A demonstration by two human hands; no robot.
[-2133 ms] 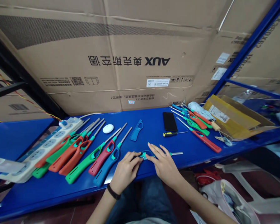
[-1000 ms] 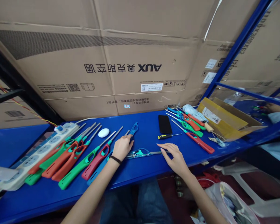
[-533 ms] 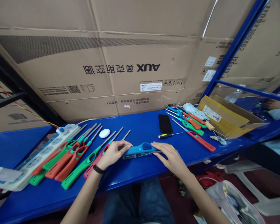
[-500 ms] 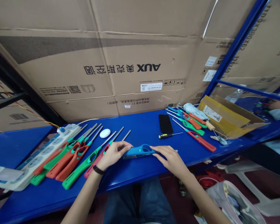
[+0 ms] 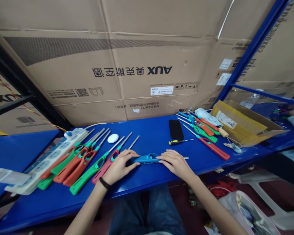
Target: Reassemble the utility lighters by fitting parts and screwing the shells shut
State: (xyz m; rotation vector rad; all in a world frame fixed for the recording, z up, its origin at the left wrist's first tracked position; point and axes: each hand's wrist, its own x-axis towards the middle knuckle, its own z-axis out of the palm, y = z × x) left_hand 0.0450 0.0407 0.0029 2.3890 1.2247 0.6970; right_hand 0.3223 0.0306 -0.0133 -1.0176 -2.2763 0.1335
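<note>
A blue long-nosed lighter [image 5: 147, 159] lies on the blue shelf top [image 5: 152, 133], its metal tube pointing right. My left hand [image 5: 120, 165] presses on the handle end with fingers bent over it. My right hand [image 5: 176, 163] presses down on the front part, its fingers together. A row of several finished lighters [image 5: 88, 163] in orange, green, red and blue lies just left of my left hand.
A white power strip [image 5: 49, 156] and a white oval object [image 5: 113, 138] lie at the left. A black phone [image 5: 175, 129], a small screwdriver [image 5: 177, 142], more lighters [image 5: 205, 133] and an open cardboard box [image 5: 242, 125] are at the right. Large cartons stand behind.
My left hand fetched the blue shell half from the back and laid it over the open lighter. Both hands now press the closed lighter flat on the shelf.
</note>
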